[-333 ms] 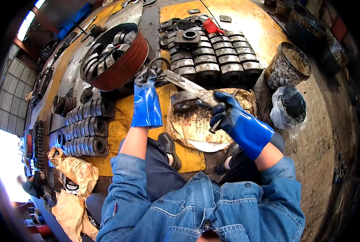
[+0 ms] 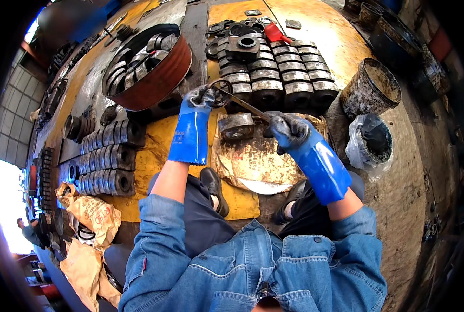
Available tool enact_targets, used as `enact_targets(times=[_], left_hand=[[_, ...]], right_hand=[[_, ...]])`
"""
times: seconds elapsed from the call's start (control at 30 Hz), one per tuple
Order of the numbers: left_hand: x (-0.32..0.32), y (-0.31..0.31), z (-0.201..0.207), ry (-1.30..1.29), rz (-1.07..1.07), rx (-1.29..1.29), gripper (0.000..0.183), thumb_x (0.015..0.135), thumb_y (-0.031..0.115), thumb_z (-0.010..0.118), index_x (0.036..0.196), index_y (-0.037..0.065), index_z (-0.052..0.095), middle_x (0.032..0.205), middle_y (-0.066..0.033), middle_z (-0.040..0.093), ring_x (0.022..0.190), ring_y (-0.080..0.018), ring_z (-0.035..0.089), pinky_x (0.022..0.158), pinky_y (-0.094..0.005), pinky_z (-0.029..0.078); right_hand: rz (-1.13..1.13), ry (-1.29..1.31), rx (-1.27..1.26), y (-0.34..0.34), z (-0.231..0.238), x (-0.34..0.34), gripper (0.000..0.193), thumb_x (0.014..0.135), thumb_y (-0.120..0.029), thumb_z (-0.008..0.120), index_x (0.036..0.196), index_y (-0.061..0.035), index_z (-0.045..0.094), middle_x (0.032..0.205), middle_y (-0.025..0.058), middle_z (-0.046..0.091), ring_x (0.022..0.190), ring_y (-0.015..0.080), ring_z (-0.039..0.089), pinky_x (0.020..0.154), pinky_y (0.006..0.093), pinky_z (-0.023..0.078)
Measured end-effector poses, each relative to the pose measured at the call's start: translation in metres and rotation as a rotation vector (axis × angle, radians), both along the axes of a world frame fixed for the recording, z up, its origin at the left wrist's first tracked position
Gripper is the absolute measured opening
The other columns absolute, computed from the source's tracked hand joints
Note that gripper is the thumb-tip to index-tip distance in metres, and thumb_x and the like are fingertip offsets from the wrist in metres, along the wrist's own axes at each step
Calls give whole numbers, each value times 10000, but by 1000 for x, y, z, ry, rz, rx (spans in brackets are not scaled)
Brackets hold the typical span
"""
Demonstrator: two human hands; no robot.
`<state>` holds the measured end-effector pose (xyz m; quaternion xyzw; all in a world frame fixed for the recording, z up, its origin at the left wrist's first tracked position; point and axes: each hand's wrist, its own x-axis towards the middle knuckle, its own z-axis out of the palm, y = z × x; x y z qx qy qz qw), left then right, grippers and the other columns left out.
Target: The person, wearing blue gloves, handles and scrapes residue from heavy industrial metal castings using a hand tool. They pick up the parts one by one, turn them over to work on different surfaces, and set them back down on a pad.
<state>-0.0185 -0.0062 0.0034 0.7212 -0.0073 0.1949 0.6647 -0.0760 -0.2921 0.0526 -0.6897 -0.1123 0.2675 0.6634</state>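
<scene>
My left hand [image 2: 199,101], in a blue rubber glove with a blackened grip, pinches a thin dark ring [image 2: 229,85]. My right hand [image 2: 290,130], gloved alike, is closed around a flat metal blade [image 2: 248,107]. The blade points up and left, edge-on, its tip at or close to the ring; exact contact is unclear. Below the blade, a dark metal block with a rounded top [image 2: 236,126] sits on a stained, flattened paper sack [image 2: 258,161] in front of my feet.
Rows of metal blocks [image 2: 294,75] stand beyond my hands, with a red scoop [image 2: 274,33] behind. A rusty drum section [image 2: 156,83] holds more parts at left. More block rows [image 2: 107,161] lie nearer. A grimy bucket [image 2: 369,88] and plastic-lined pail [image 2: 372,140] stand right.
The blade has turned from showing its broad face to edge-on. My right hand has rolled over, knuckles up; my left hand and the ring have shifted slightly right, closer to the blade.
</scene>
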Motion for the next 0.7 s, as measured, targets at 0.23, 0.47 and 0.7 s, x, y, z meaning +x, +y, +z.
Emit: enact_targets(times=[0.23, 0.47, 0.7], left_hand=[[-5, 6, 0, -82, -4, 396, 265, 847, 32, 698, 1104, -9, 648, 990, -55, 686, 874, -113, 612, 816, -260, 498], [-3, -7, 13, -121, -20, 194, 266, 818, -38, 637, 1082, -23, 667, 958, -87, 707, 874, -125, 645, 800, -242, 501], [11, 11, 1, -130, -61, -138, 241, 845, -18, 633, 1085, -26, 660, 964, -61, 688, 830, -121, 614, 766, -259, 505]], right_hand=[[-178, 323, 524, 3, -2, -3, 205, 974, -74, 433, 1048, 45, 582, 894, 119, 589, 755, 189, 591, 541, 268, 466], [-450, 243, 372, 6, -26, -12, 335, 913, -309, 584, 1203, -144, 612, 965, 137, 695, 550, 150, 573, 462, 245, 425], [-467, 812, 553, 35, -24, -14, 233, 962, -356, 483, 1064, -160, 556, 914, 136, 674, 504, 130, 456, 420, 267, 339]])
